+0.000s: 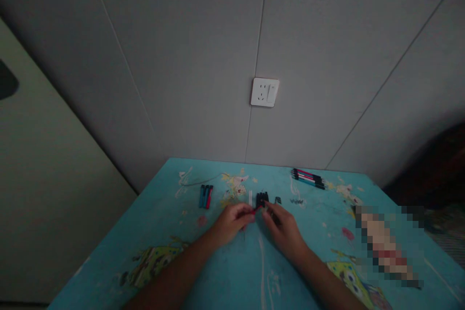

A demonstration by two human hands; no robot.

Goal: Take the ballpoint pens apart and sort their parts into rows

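My left hand (234,222) pinches a red pen barrel (257,209) near the middle of the table. At the barrel's right end, my right hand (282,227) has thumb and index finger closed together; the small part in that pinch is too blurred to make out. Just beyond my fingertips lies a group of black pen parts (262,197). White slim tubes (250,197) lie left of them. To the right are small black clips (278,200) and a row of small springs (296,201).
Blue and red pen barrels (206,196) lie side by side at the left. Several pens (308,178) rest together at the back right. A pixelated patch (387,247) covers something at the right. A grey wall with a socket (265,92) stands behind the blue patterned table (218,276).
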